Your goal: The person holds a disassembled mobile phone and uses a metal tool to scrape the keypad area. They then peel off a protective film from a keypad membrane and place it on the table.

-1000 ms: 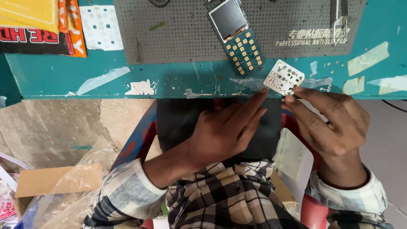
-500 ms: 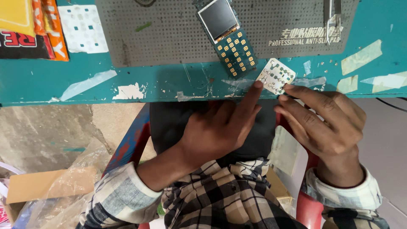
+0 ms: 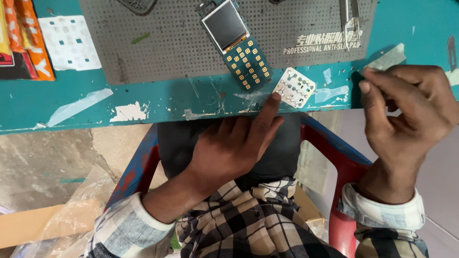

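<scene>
My left hand lies at frame centre, palm down over my lap, index finger stretched up to the table edge. Its tip touches the lower left corner of the keypad sheet, a small white square of dome contacts lying flat on the teal table just below the grey mat. The other fingers are loosely curled and hold nothing.

My right hand hangs at the right of the frame, off the table edge, fingers bent inward with thumb and fingertips drawn close together. I cannot tell whether anything is pinched between them. It is well apart from the sheet.

The phone board, with a small screen above and a teal field of gold key pads below, lies tilted on the mat, upper centre, just beside the sheet's upper left. Tweezers rest on the mat at upper right. A white perforated sheet lies at upper left, near orange packets. Scraps of clear tape stick to the table front. A red chair frames my lap.
</scene>
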{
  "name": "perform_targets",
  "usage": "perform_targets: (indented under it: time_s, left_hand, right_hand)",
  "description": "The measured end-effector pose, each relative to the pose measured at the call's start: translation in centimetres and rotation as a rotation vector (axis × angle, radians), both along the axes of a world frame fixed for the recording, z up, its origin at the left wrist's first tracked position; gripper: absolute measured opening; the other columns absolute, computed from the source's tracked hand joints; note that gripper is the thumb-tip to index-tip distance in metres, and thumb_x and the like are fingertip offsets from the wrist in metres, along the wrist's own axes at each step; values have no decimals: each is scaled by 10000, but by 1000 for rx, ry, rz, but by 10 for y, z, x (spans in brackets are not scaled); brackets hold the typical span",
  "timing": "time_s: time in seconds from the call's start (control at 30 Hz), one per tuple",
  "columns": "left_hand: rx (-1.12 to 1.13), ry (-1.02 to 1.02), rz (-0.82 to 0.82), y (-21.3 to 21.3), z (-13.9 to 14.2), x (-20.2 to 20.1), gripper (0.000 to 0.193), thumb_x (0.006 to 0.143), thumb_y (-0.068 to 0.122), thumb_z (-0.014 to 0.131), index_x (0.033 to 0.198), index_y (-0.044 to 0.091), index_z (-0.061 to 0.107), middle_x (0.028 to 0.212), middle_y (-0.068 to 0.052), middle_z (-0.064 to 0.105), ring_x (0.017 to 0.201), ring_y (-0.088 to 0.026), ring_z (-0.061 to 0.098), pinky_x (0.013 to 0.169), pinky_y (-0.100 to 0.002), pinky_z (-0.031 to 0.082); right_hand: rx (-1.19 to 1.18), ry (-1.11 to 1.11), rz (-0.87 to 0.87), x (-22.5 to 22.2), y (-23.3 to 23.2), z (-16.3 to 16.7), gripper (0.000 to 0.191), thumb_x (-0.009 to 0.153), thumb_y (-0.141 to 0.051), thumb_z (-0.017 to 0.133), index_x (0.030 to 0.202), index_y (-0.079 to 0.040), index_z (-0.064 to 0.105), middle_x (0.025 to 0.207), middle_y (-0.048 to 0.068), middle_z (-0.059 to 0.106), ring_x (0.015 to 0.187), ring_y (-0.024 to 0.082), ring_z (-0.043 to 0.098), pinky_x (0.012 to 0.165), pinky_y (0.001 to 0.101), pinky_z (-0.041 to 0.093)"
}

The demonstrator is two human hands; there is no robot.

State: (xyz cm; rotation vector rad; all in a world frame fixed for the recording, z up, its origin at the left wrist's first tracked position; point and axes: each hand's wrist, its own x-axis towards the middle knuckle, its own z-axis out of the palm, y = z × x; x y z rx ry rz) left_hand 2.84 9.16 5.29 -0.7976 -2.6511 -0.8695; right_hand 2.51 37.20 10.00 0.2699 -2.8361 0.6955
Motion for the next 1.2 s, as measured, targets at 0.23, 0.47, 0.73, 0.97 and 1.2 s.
perform_targets:
  time_s: [0.23, 0.47, 0.73, 0.97, 1.2]
  left_hand:
    - [-13, -4, -7, 0, -2, 1, 573, 1103, 288, 792, 1525, 22, 511, 747, -1, 524, 645, -125, 552, 593, -292, 527]
    - [-8, -1, -6, -2, -3, 1, 569, 1103, 279, 793, 1532, 36, 508, 726, 12, 479, 639, -123, 527, 598, -297, 521]
    - [-35, 52, 2, -4, -8, 1, 577, 1123, 287, 757, 1556, 48, 460, 722, 10, 467, 660, -118, 539, 607, -280, 536]
    - [-150, 88, -6, -8, -12, 3, 607, 1155, 344, 731, 1592, 43, 435, 707, 24, 472, 642, -109, 524, 601, -275, 531]
    - [-193, 121, -10, -10, -17, 3, 593, 1085, 117, 683, 1615, 45, 427, 726, 25, 487, 664, -122, 530, 623, -271, 509]
  right_hand:
    - [223, 54, 195, -13, -12, 5, 114, 1060, 70, 793, 1171, 45, 784, 1035, 126, 611, 844, 207, 612, 688, 284, 468]
    - [-16, -34, 34, -6, -6, 0, 173, 1071, 24, 718, 1220, 66, 796, 1027, 151, 620, 727, 159, 542, 611, 258, 405]
    - [-1174, -335, -142, 4, -19, 11, 187, 1058, -84, 638, 1050, 93, 699, 869, 125, 637, 645, 128, 539, 543, 211, 425]
    - [-775, -272, -114, 4, -58, 13, 130, 1078, -35, 665, 1141, 61, 726, 943, 110, 632, 701, 133, 571, 614, 238, 453]
    - [82, 46, 184, -1, -75, 3, 166, 1030, 96, 763, 1176, 19, 776, 1001, 113, 623, 791, 193, 609, 664, 293, 471]
